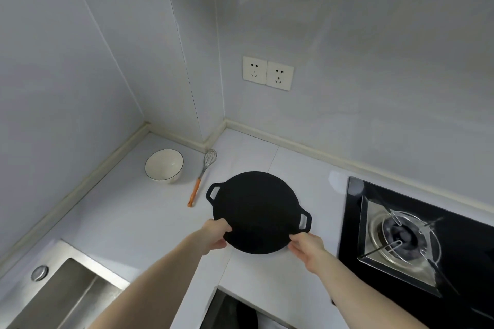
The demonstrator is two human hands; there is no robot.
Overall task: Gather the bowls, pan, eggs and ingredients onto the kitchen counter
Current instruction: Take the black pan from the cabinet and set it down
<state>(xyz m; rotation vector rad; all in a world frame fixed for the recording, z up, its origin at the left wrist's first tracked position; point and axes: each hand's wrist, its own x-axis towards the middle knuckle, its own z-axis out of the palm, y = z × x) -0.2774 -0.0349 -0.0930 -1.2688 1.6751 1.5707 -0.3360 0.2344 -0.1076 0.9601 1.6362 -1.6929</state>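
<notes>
A flat round black pan (258, 208) with two loop handles sits over the white counter (133, 211), just left of the stove. My left hand (215, 235) pinches its near-left rim. My right hand (307, 247) pinches the near-right rim, below one handle. Whether the pan rests on the counter or hovers just above it is unclear. A white bowl (163, 165) with a dark rim stands upright and empty near the back left corner. No eggs or ingredients are in view.
A wire whisk (202, 176) with an orange handle lies between the bowl and the pan. A black gas stove (417, 240) fills the right side. A steel sink (66, 291) is at the near left. Two wall sockets (268, 73) sit above the counter.
</notes>
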